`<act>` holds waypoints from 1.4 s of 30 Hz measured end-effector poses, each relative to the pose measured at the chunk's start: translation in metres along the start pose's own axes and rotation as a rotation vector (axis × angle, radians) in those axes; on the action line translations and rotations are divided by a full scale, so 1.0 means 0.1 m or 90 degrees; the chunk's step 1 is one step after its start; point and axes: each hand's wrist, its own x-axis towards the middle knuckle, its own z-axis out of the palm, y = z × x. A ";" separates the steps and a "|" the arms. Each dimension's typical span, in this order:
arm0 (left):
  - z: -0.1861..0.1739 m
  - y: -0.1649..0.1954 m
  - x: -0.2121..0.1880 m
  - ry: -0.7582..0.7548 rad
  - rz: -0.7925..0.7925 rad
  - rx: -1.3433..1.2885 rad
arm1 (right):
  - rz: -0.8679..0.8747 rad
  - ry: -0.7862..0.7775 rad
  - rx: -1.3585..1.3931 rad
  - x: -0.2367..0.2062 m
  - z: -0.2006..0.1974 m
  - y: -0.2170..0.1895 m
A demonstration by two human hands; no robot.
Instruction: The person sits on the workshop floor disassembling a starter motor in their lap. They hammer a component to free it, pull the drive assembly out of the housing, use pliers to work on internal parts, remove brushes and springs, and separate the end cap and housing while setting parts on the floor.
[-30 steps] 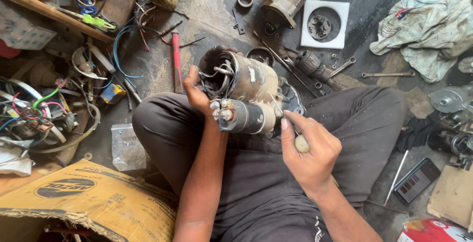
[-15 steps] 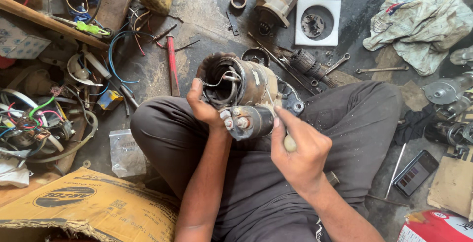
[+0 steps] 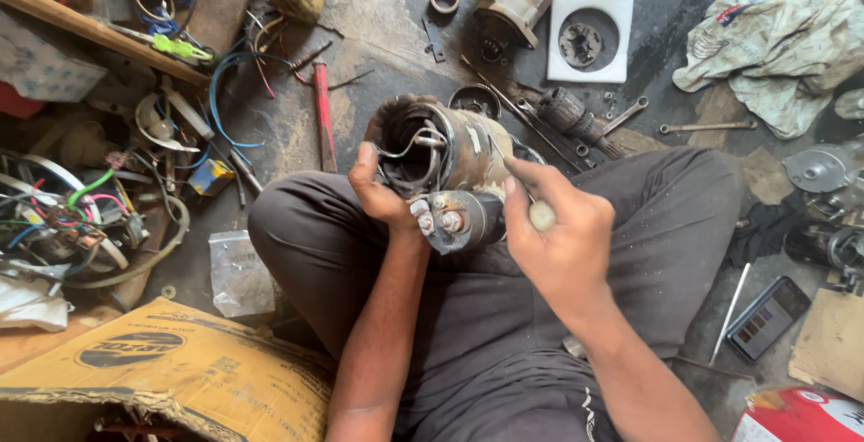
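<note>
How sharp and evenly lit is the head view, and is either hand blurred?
Head view: soft daylight, no harsh glare; the floor at top is brighter, the cluttered left edge dimmer. Left hand and the motor housing are sharp; right hand is barely softened. Mild wide-angle stretch shows at the corners, as on the cardboard box.

Tool shaft hidden behind right hand (image 3: 562, 244); only its pale handle end (image 3: 542, 216) shows. Motor (image 3: 447, 161) interior too dark to resolve. Cardboard box (image 3: 171, 379) at 7 o'clock cut by frame edge.

Grimy concrete floor (image 3: 378, 10) (daylit) strewn with wires (image 3: 225, 100).
</note>
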 end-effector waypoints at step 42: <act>-0.48 -0.28 0.43 0.108 -0.055 -0.132 | 0.103 -0.150 -0.034 0.48 -0.26 0.20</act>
